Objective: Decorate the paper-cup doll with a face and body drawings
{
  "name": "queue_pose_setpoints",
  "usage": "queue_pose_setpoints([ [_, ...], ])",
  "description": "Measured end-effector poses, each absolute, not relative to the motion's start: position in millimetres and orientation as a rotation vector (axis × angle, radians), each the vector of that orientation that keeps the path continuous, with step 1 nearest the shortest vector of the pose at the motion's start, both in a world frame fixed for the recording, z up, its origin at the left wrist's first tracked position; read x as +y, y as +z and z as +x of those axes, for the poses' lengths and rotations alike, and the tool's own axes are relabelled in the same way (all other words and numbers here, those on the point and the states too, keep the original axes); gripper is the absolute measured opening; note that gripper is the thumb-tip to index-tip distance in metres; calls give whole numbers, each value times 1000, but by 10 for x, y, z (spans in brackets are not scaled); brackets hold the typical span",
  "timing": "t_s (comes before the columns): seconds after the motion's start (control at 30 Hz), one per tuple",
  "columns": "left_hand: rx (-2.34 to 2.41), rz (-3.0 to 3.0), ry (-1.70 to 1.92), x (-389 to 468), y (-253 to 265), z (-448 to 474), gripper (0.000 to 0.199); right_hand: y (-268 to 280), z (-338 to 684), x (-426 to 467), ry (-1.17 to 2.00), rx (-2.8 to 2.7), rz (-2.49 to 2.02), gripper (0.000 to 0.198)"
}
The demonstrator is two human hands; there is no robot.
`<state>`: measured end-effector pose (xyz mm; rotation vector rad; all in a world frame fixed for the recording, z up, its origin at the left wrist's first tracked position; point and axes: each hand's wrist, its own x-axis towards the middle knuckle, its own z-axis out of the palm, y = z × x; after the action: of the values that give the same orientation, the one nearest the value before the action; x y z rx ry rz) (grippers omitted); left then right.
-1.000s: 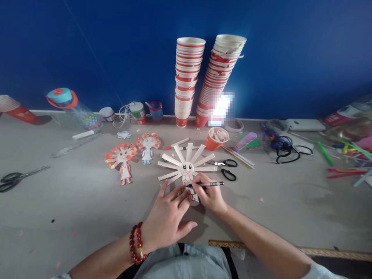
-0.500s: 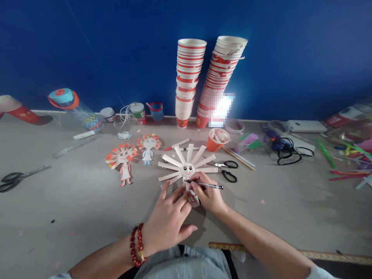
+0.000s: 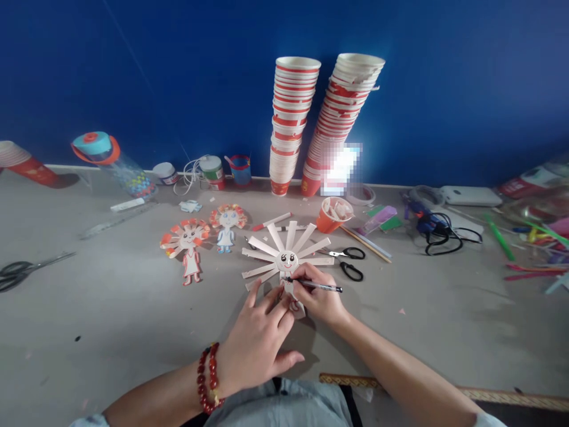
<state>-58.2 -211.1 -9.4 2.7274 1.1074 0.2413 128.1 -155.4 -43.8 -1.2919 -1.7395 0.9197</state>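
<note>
A white paper doll (image 3: 287, 261) lies on the grey table, with strips fanned around its round face. Eyes and a red mouth are drawn on the face. My right hand (image 3: 319, 296) grips a black pen (image 3: 324, 286), its tip on the doll's upper body. Spread fingers of my left hand (image 3: 262, 338) rest on the doll's lower left strips and body, partly covering it. Black-handled scissors (image 3: 351, 271) lie just right of the strips. To the left are two coloured paper dolls, one with a red-edged dress (image 3: 191, 264), the other edged in blue (image 3: 226, 236).
Two tall paper cup stacks (image 3: 287, 124) (image 3: 342, 118) stand by the blue wall. An orange cup (image 3: 331, 222) holds paper scraps. A glue gun (image 3: 420, 219) with its cord lies at right, a clear bottle (image 3: 124, 169) at left. Other scissors (image 3: 31, 270) lie far left.
The view has shifted very slightly. Both hands hold nearly the same places, the pen still against the doll's body.
</note>
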Motion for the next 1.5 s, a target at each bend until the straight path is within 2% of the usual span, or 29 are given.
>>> queue_pose_setpoints([
  [0.13, 1095, 2722, 215, -2110, -81, -585, 64, -325, 1335, -1487, 856, -1834, -1190, 9],
  [0.37, 1075, 2740, 163, -2095, -60, -589, 67, -230, 1365, -1358, 1151, -1761, -1138, 11],
  [0.6, 1096, 2730, 207, -2102, -89, -573, 65, -392, 1302, -1393, 984, -1788, -1268, 14],
  [1.5, 1109, 2731, 222, -2114, -110, -570, 65, -475, 1311, -1408, 874, -1892, -1253, 17],
])
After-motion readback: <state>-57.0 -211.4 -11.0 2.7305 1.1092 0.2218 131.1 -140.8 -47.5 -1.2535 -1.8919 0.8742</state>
